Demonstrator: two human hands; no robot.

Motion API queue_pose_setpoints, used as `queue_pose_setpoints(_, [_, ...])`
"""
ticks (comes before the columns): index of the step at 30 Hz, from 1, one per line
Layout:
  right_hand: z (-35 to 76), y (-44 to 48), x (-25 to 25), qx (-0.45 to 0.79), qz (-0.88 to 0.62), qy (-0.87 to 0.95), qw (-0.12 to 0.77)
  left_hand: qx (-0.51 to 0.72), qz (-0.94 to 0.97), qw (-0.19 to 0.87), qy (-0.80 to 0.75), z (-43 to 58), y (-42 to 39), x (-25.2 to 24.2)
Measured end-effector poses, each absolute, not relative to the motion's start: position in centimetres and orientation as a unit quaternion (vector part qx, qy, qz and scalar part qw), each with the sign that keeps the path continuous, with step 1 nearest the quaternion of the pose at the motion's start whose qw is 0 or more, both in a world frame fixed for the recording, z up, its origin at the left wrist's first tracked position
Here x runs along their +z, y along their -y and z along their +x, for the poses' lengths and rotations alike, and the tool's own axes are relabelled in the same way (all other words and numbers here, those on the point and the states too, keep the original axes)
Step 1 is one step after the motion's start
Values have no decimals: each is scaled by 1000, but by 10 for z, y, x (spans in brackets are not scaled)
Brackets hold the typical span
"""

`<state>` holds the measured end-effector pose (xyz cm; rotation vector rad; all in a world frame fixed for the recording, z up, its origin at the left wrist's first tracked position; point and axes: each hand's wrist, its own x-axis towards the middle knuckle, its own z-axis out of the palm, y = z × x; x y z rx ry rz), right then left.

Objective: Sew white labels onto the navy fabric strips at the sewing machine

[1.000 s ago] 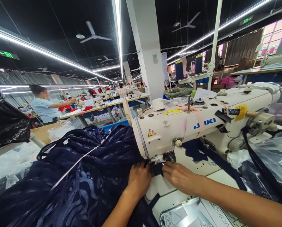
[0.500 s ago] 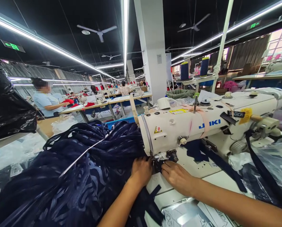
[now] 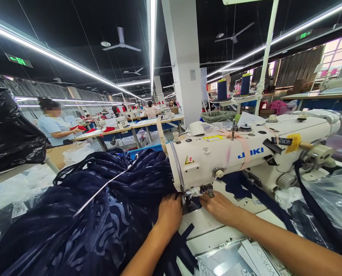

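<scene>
My left hand (image 3: pixel 170 214) is closed, its fingers curled on navy fabric just left of the presser foot (image 3: pixel 189 204) of a white sewing machine (image 3: pixel 208 165). On the other side of the foot, my right hand (image 3: pixel 219 209) is closed at the edge of a small navy fabric piece (image 3: pixel 197 202). Some of its fingertips are hidden behind the machine's spring and fabric. A large heap of navy garments (image 3: pixel 102 207) with shiny swirl patterns lies to the left, a thin white cord (image 3: pixel 102 189) across it.
Labels and clear packets (image 3: pixel 231 260) lie at the front of the machine bed. Navy strips (image 3: pixel 185 249) hang near my left forearm. Plastic bags (image 3: pixel 331 199) sit at right, a black bag (image 3: pixel 12 130) at far left. A co-worker (image 3: pixel 54 122) stands at a table beyond.
My right hand has shifted slightly right and up, beneath the spring. More of the presser foot shows between my hands. My left hand stays almost in place.
</scene>
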<state>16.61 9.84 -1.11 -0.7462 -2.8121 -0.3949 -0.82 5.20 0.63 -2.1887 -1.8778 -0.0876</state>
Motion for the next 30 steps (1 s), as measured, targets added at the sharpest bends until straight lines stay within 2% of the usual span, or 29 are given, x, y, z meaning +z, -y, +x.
queue_pose_setpoints(5, [177, -107, -4, -126, -255, 955, 84, -116, -777, 181, 591, -27, -2, 4])
queue_pose_setpoints(8, [177, -107, -4, -129, -255, 956, 71, -105, -834, 169, 514, -40, 29, -9])
queue_pose_setpoints(11, [176, -107, -9, -128, -255, 955, 80, -84, -831, 187, 517, -44, 48, -17])
queue_pose_setpoints(17, [175, -110, -22, -131, -252, 947, 148, 22, -814, 87, 574, -30, 42, 8])
queue_pose_setpoints(20, [176, -110, -23, -130, -247, 948, 153, 91, -812, 36, 576, -22, 36, 23])
queue_pose_setpoints(25, [178, -110, -19, -132, -232, 956, 121, 145, -849, 90, 501, -12, 30, 25])
queue_pose_setpoints(30, [185, -112, -9, -114, -239, 960, 94, 57, -853, 139, 500, -9, 15, 18])
